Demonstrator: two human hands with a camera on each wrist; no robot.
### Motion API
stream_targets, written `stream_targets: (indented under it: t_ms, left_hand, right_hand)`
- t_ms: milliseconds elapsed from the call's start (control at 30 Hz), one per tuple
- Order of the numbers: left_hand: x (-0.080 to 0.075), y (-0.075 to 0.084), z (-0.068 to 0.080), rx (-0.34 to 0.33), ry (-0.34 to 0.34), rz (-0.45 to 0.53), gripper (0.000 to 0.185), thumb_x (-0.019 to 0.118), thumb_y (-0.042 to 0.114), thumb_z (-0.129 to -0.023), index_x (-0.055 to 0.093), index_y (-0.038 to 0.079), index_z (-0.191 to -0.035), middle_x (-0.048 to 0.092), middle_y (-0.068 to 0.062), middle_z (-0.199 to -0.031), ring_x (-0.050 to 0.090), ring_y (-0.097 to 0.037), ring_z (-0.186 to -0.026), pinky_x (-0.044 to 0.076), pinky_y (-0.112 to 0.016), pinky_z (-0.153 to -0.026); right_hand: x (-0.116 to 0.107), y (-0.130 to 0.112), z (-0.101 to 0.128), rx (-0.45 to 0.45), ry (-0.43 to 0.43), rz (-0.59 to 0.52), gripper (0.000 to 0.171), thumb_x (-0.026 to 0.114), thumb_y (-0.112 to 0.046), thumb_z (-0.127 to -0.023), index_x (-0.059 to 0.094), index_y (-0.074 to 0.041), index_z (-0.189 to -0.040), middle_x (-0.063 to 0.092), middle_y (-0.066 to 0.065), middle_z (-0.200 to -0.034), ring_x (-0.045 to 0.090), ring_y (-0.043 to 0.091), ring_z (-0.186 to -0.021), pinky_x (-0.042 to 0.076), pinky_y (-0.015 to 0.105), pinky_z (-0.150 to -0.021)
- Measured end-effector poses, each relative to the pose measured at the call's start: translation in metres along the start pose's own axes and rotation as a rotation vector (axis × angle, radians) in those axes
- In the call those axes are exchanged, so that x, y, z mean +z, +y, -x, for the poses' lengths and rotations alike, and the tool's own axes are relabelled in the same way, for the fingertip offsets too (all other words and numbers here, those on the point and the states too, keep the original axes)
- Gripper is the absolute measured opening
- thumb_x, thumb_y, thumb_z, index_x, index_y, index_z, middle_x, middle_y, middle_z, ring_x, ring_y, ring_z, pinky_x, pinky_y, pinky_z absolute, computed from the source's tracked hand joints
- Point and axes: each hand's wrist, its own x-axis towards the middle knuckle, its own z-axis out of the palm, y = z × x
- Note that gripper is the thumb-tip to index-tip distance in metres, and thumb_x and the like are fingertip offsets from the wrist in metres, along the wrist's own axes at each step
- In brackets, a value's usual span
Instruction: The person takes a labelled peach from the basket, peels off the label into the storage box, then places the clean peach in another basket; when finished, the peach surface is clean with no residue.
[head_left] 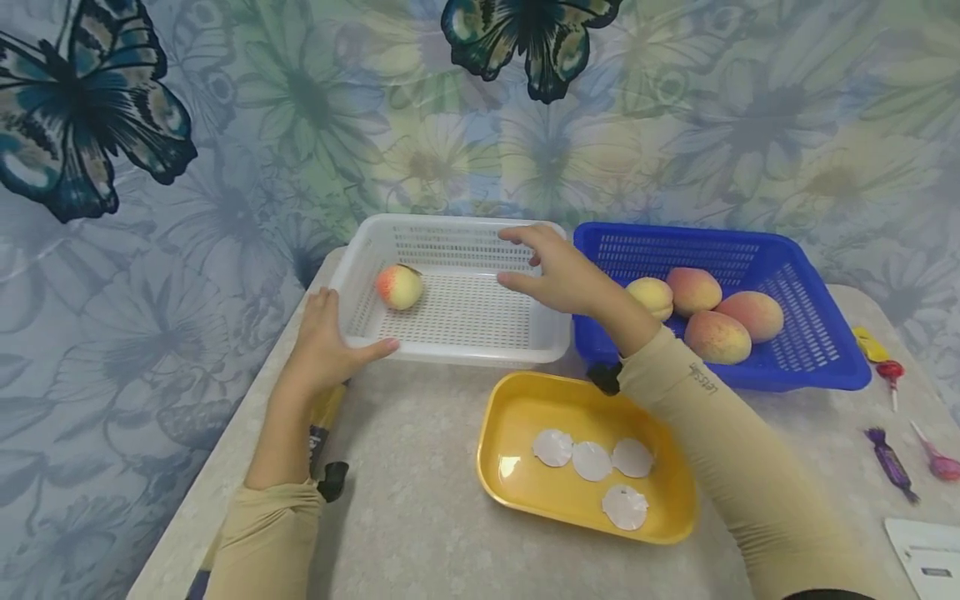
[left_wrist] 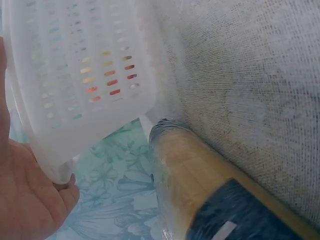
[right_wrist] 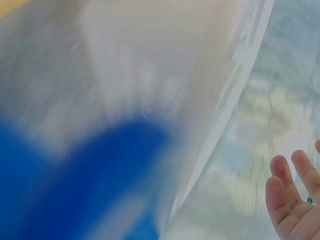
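In the head view my left hand (head_left: 322, 350) rests against the near left corner of a white perforated basket (head_left: 450, 354), its thumb stretched along the front rim. The left wrist view shows my palm (left_wrist: 35, 195) against that corner. One red-and-yellow peach (head_left: 399, 287) lies inside at the left. My right hand (head_left: 558, 271), fingers spread and holding nothing, hovers over the basket's right end. Right of it a blue basket (head_left: 832, 333) holds several peaches (head_left: 717, 337), partly hidden behind my right forearm. The right wrist view is blurred, with only some fingers (right_wrist: 290, 190) in sight.
A yellow tray (head_left: 517, 492) with several white round pieces (head_left: 591, 461) stands in front of the baskets. A wrapped roll (left_wrist: 185, 165) lies along the left table edge. Lollipops (head_left: 890, 369) and a purple-wrapped candy (head_left: 891, 464) lie at the right, near a white card (head_left: 926, 546).
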Motion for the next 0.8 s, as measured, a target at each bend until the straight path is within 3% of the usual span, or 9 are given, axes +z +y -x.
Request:
stream_targets:
  t_ms: [167, 333, 600, 800]
  left_hand:
    - [0.001, -0.003, 0.0, 0.009, 0.025, 0.007, 0.126, 0.078, 0.061, -0.074, 0.009, -0.003, -0.157, 0.008, -0.026, -0.163, 0.017, -0.047, -0.148, 0.025, -0.068, -0.113]
    - [0.0, -0.005, 0.001, -0.022, 0.005, 0.001, 0.129, 0.076, 0.063, -0.075, 0.003, -0.003, -0.158, 0.0, -0.025, -0.165, 0.009, -0.047, -0.151, 0.022, -0.07, -0.114]
    - [0.001, -0.004, 0.0, -0.01, 0.019, 0.0, 0.127, 0.077, 0.062, -0.076, 0.005, -0.005, -0.157, 0.002, -0.024, -0.165, 0.008, -0.044, -0.152, 0.02, -0.065, -0.118]
    - [0.0, -0.003, 0.002, -0.028, 0.014, 0.0, 0.128, 0.076, 0.065, -0.075, 0.005, -0.003, -0.158, 0.001, -0.023, -0.166, 0.007, -0.043, -0.153, 0.019, -0.064, -0.119]
  right_hand:
    - [0.03, -0.025, -0.034, -0.052, -0.068, 0.007, 0.062, 0.062, -0.038, -0.097, 0.039, -0.019, -0.152, 0.042, 0.006, -0.153, 0.05, 0.023, -0.131, 0.048, 0.039, -0.107]
    - [0.059, -0.042, -0.065, -0.072, -0.126, 0.026, 0.064, 0.064, -0.036, -0.096, 0.039, -0.018, -0.152, 0.043, 0.006, -0.153, 0.047, 0.023, -0.136, 0.044, 0.041, -0.111]
    - [0.091, -0.047, -0.095, -0.065, -0.186, 0.046, 0.063, 0.064, -0.032, -0.097, 0.039, -0.016, -0.152, 0.046, 0.007, -0.153, 0.051, 0.026, -0.133, 0.045, 0.044, -0.108]
    - [0.11, -0.046, -0.107, -0.015, -0.228, -0.002, 0.065, 0.064, -0.029, -0.097, 0.034, -0.017, -0.155, 0.043, 0.006, -0.156, 0.042, 0.027, -0.143, 0.037, 0.046, -0.116]
